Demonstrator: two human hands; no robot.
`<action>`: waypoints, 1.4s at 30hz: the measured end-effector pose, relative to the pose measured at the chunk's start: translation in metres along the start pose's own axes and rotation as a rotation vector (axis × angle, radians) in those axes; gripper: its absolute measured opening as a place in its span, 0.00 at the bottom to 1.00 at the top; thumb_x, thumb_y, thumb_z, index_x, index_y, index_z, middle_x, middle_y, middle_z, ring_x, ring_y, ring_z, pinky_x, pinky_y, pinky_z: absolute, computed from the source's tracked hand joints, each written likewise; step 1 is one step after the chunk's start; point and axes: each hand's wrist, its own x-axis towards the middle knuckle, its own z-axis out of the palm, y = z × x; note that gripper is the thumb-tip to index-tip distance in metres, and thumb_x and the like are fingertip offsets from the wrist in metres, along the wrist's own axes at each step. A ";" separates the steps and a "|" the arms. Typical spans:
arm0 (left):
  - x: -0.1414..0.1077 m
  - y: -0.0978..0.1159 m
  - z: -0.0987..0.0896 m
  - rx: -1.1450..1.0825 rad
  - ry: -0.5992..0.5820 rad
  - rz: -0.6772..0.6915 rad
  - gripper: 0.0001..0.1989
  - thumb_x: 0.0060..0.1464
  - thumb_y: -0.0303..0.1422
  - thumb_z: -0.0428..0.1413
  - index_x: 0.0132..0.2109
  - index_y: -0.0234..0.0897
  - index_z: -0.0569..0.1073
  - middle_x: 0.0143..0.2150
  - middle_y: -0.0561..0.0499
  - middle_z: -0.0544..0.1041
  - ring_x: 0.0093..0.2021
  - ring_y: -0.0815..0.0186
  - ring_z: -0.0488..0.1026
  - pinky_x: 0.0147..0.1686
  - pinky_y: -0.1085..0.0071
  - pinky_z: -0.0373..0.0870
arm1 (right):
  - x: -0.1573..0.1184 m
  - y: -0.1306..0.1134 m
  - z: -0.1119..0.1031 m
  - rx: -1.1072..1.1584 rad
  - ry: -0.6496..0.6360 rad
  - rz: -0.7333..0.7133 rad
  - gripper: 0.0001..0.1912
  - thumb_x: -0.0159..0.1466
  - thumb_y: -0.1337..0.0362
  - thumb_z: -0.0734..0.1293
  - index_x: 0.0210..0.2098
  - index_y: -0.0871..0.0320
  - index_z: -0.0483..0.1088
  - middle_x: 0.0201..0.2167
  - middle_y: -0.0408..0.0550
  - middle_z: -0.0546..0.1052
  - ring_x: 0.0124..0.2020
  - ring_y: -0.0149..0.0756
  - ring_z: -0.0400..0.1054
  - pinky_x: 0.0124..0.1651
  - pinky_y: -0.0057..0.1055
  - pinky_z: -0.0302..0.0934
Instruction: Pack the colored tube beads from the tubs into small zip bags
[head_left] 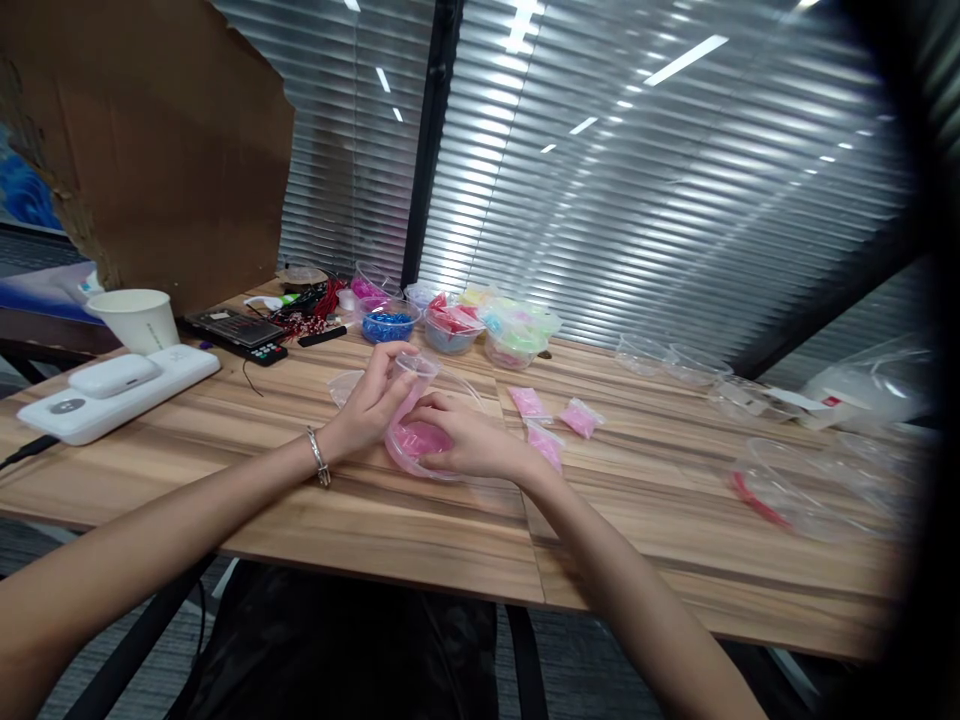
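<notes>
My left hand (pixel 371 398) is wrapped around a small clear plastic cup (pixel 420 370) with a pinkish look, held tilted over a clear round bowl (pixel 459 385). Pink material (pixel 421 440) shows in the bowl beneath the cup. My right hand (pixel 469 437) reaches over the bowl from the right, its fingers curled near the cup's lower part. What those fingertips grip, if anything, is hidden. To the right of the bowl lie three small bags of pink bits, one a pink bag (pixel 529 403) at the back.
Tubs of coloured material, including a blue tub (pixel 388 322) and a red-topped tub (pixel 452 325), stand at the back. Several clear bowls, one with a red strip (pixel 759 500), sit right. A paper cup (pixel 136 318), white power bank (pixel 120 392) and cardboard sheet (pixel 180 140) are left.
</notes>
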 end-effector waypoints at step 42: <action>0.005 -0.005 -0.002 0.018 -0.109 -0.106 0.14 0.63 0.39 0.47 0.53 0.38 0.61 0.49 0.46 0.67 0.49 0.61 0.66 0.50 0.64 0.62 | 0.002 0.009 -0.010 0.401 0.222 0.157 0.07 0.62 0.63 0.68 0.39 0.57 0.74 0.38 0.45 0.77 0.40 0.36 0.70 0.44 0.32 0.61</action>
